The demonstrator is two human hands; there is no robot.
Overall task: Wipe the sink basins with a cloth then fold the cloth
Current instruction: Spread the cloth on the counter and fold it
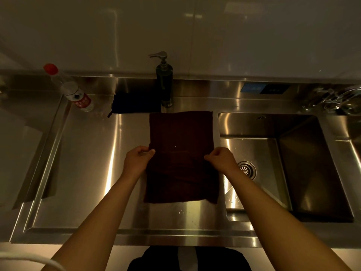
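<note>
A dark brown cloth (180,133) lies spread flat on the steel drainboard (93,163), just left of the sink basin (254,151). My left hand (137,160) pinches the cloth's left edge about halfway along its length. On the opposite edge, my right hand (220,159) pinches it at the same height. A crease runs across the cloth between the two hands. The cloth's near edge lies loose toward me, its right corner close to the basin rim. The basin has a round drain strainer (246,169) partly hidden behind my right wrist.
A dark pump soap dispenser (164,81) stands just behind the cloth. A clear bottle with a red cap (72,90) stands at the back left. A second dark cloth (134,103) lies behind the drainboard. The faucet (336,98) is at the back right.
</note>
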